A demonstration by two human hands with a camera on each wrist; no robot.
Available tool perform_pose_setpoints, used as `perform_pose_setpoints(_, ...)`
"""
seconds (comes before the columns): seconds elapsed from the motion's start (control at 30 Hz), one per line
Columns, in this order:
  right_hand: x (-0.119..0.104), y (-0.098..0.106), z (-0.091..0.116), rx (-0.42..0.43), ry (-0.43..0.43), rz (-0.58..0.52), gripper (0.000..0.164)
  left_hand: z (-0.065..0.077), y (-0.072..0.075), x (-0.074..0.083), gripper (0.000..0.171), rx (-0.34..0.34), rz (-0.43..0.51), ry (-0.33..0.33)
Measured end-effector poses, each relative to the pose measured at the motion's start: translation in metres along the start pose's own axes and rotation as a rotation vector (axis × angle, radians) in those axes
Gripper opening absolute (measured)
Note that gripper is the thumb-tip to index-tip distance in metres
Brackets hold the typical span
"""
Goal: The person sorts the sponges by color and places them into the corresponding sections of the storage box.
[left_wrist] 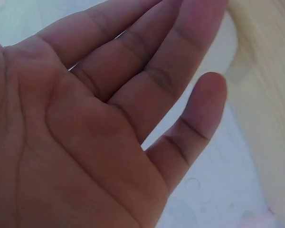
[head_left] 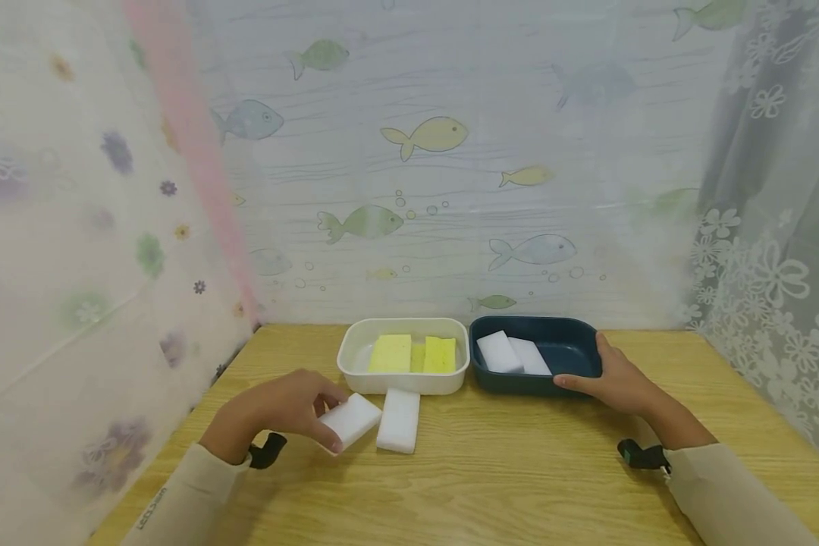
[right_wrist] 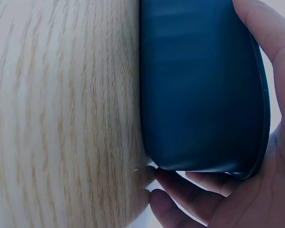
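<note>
Between thumb and fingers, my left hand [head_left: 293, 406] pinches a white sponge block [head_left: 352, 422], tilted over the table. Another white sponge [head_left: 399, 421] lies just right of it, its far end against the white container [head_left: 355, 379]. In the left wrist view the palm [left_wrist: 80, 137] fills much of the frame, and the held sponge is out of sight. My right hand [head_left: 617, 379] grips the right end of the dark blue container [head_left: 519, 385], thumb over the near rim. Two white sponges [head_left: 500, 353] lean inside that container. The right wrist view shows fingers around its end wall [right_wrist: 204, 95].
Yellow sponges [head_left: 391, 353] sit in the white container, side by side with the blue one at the back of the wooden table [head_left: 464, 485]. A curtain printed with fish [head_left: 423, 136] hangs directly behind. Flowered curtains [head_left: 109, 227] stand at both sides.
</note>
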State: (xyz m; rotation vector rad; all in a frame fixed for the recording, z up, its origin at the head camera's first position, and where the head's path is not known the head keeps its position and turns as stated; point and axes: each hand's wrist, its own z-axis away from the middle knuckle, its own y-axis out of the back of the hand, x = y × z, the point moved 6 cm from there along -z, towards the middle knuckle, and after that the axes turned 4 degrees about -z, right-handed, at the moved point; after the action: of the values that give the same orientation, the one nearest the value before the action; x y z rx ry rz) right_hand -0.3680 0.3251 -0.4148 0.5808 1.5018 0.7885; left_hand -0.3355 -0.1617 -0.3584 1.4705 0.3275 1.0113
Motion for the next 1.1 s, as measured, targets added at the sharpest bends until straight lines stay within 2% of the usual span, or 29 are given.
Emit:
perform_pose_setpoints(0.13,0.001,0.000,-0.001,-0.002,-0.005,0.001,0.120,0.001,0.005,0.006,0.041,-0.010,-0.001,0.015)
perform_pose_setpoints(0.37,0.002,0.000,-0.001,0.000,-0.003,0.005,0.120,-0.004,0.011,0.017,0.057,0.006,0.010,0.033)
perform_pose_setpoints(0.63,0.002,0.000,-0.001,0.006,-0.003,0.010,0.120,-0.022,0.011,0.036,0.043,0.033,-0.005,-0.062)
perform_pose_setpoints(0.73,0.001,0.000,-0.001,0.006,0.002,0.007,0.120,-0.029,0.010,0.042,0.045,0.057,-0.026,-0.079)
perform_pose_setpoints(0.87,0.000,0.000,0.000,0.007,0.001,0.005,0.120,-0.039,0.009,0.046,0.060,0.100,-0.036,-0.085)
perform_pose_setpoints(0.97,0.000,0.000,0.001,0.011,0.002,0.007,0.120,-0.047,0.008,0.048,0.074,0.133,-0.013,-0.074)
perform_pose_setpoints(1.1,0.000,0.000,0.001,0.011,0.004,0.006,0.120,-0.056,0.007,0.050,0.078,0.210,0.012,-0.074)
